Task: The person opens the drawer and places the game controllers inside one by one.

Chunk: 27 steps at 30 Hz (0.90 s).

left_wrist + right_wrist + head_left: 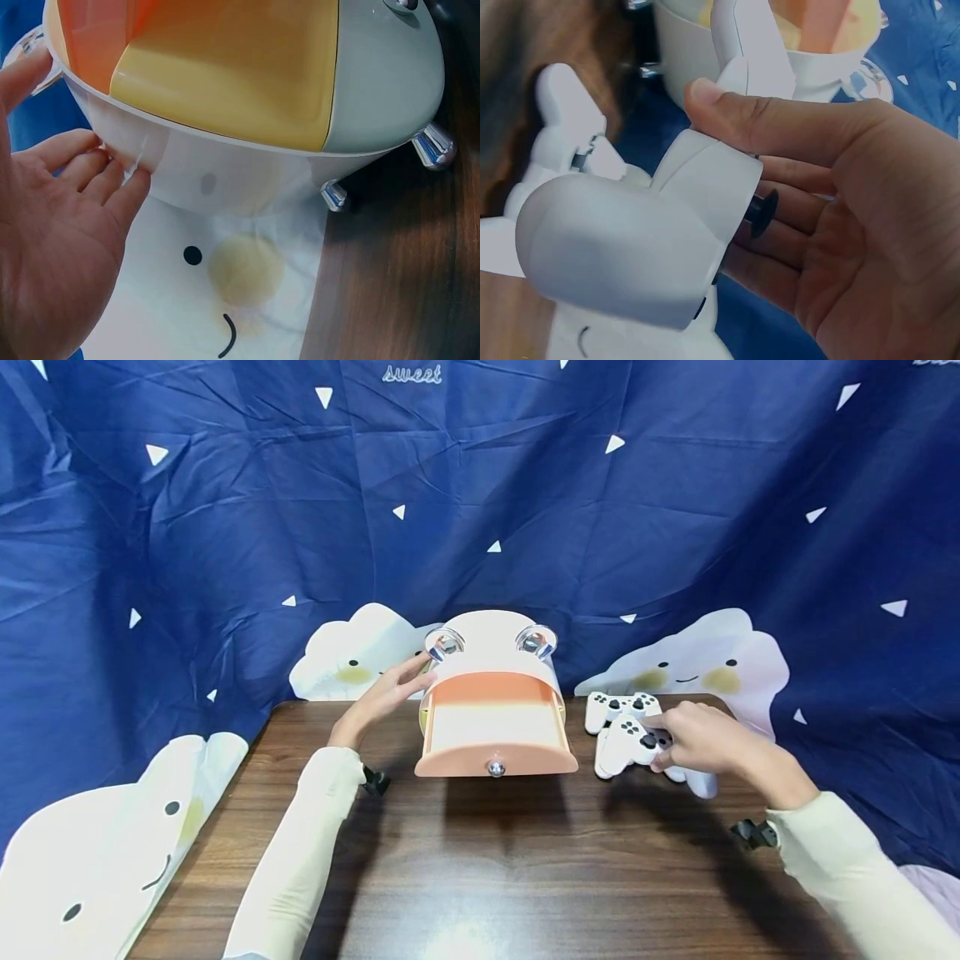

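A small white desktop drawer box (491, 639) with two chrome-ringed eyes stands at the back of the table, its peach drawer (453, 763) pulled out. My left hand (386, 693) rests against the box's left side; in the left wrist view its extended fingers (124, 199) touch the white wall, thumb up by the rim. To the right of the box, my right hand (705, 735) grips a white game controller (624, 747), thumb on one face and fingers curled behind it. Another white controller (598, 714) lies just behind, and further white controller parts show beneath the held one.
Lower yellow (240, 82) and pale green drawers (386, 82) are closed in the box, which stands on chrome feet (433, 146). The dark wooden table (480, 877) ends at a blue cloth backdrop (480, 485) with white clouds. A dark strap device sits at each wrist.
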Motion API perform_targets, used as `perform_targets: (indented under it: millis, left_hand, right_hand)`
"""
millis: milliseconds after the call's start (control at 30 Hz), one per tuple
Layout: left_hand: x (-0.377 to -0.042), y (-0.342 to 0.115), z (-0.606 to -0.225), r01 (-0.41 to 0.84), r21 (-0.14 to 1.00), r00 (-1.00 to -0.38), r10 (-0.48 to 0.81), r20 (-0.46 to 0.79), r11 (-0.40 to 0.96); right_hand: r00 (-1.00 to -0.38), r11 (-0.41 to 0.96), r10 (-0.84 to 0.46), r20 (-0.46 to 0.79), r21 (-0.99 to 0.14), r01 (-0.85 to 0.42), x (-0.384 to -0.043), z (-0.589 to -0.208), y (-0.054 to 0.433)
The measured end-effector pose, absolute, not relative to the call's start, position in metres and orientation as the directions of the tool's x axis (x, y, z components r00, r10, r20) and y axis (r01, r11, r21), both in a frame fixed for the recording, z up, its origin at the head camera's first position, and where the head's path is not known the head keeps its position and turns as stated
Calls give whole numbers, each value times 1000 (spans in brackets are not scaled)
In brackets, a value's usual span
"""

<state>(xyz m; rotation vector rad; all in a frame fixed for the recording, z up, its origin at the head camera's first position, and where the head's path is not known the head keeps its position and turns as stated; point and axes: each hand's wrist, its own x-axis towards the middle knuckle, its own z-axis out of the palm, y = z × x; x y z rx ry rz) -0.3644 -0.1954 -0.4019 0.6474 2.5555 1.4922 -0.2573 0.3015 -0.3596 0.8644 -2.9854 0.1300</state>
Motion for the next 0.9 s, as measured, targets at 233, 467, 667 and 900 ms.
perform_targets:
  millis: [233,467,667,900]
  left_hand:
    - [-364,-195,-405,301,856,-903,415,114,420]
    - [-365,-195,-406,304,855,-900,421,113,420]
    - [-364,-195,-405,303,846,-903,416,108,439]
    - [-365,-196,-405,302,831,-910,401,105,468]
  right_hand:
    - [-831,826,-552,74,-89,-557,-260,-333,287]
    - [-804,798,-588,85,-96,-594,-263,-309,271]
    - [-788,780,-610,84,-105,-616,-264,-290,257]
    - [-767,761,-637,76,-101,-641,-267,-271,239]
